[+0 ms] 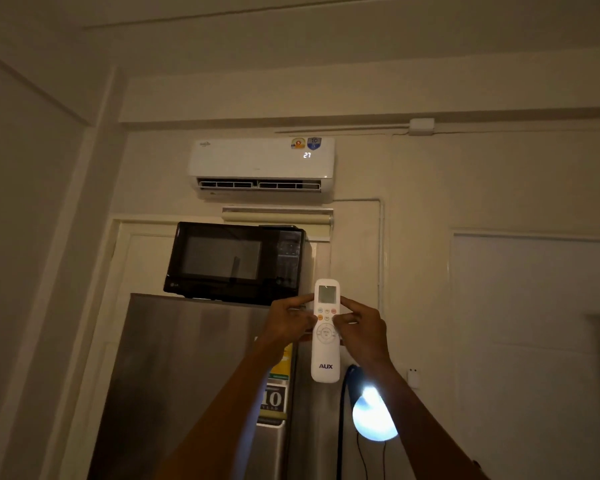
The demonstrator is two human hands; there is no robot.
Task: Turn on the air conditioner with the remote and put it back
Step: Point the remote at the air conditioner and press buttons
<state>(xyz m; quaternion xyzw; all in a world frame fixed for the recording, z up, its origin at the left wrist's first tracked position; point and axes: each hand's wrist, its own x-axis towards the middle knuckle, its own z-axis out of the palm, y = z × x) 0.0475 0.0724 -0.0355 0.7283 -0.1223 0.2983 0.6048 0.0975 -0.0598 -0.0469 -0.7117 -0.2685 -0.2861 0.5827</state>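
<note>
Held upright from both sides: long white plastic remote with a small grey screen, pinched at its upper half. Left hand wrapped on its left edge, forefinger lying along the screen's side, thumb close to the orange button. Right hand wrapped on its right edge, forefinger up beside the screen, thumb at the button rows; cannot tell whether a button is pressed. Lower half of the remote free, with blue letters AUX near the rounded bottom end.

Straight above the remote, well apart: white wall-mounted air conditioner, with lit figures 27 on its front right part and the lower flap open, dark slats visible. Between the remote and that unit: black glossy microwave oven, its right edge just left of the remote's top. Under the microwave, behind and left of the remote: tall brushed-steel refrigerator, with stickers along its right edge. Below and right of the remote: bright round white lamp, partly covered by the right forearm. Right of the remote: bare cream wall, much open room up to the white door panel. Open air also above the remote's top.
</note>
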